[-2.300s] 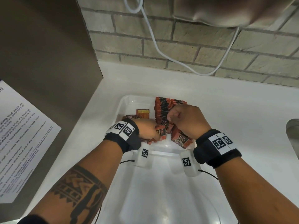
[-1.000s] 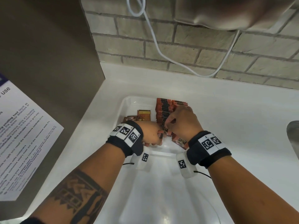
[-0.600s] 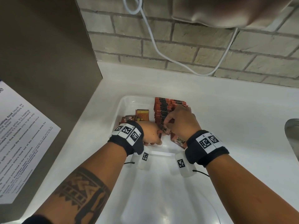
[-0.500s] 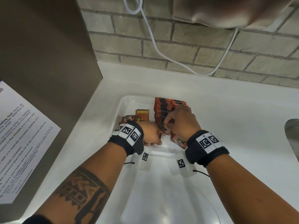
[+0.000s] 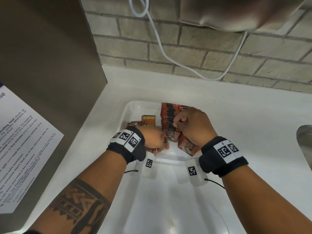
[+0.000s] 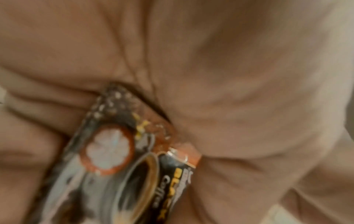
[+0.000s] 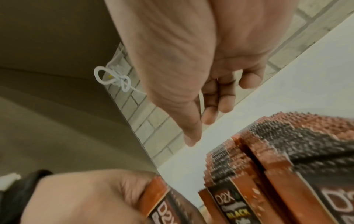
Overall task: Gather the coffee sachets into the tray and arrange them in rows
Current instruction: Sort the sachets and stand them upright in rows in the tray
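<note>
From the head view, both hands worked inside the white tray (image 5: 130, 107) on the white worktop (image 5: 236, 115). The left hand (image 5: 154, 138) was curled round a coffee sachet (image 5: 164, 141) low at the tray's near end; only the left wrist view showed that packet (image 6: 122, 159) wedged between folded fingers, its print blurred. The right hand (image 5: 192, 125) sat over the upright row of sachets (image 5: 168, 114) along the tray's right side. The right wrist view showed its thumb (image 7: 184, 121) pointing down and the fingers bent just above the serrated sachet tops (image 7: 287, 136), pinching nothing I could see. A few loose sachets (image 5: 148, 119) lay flat at the tray's left. Behind ran a brick wall (image 5: 202, 48) with a white cable (image 5: 160, 48); a brown cabinet side (image 5: 50, 56) carried a printed notice (image 5: 22, 141), and a sink edge (image 5: 303, 141) showed far right.
</note>
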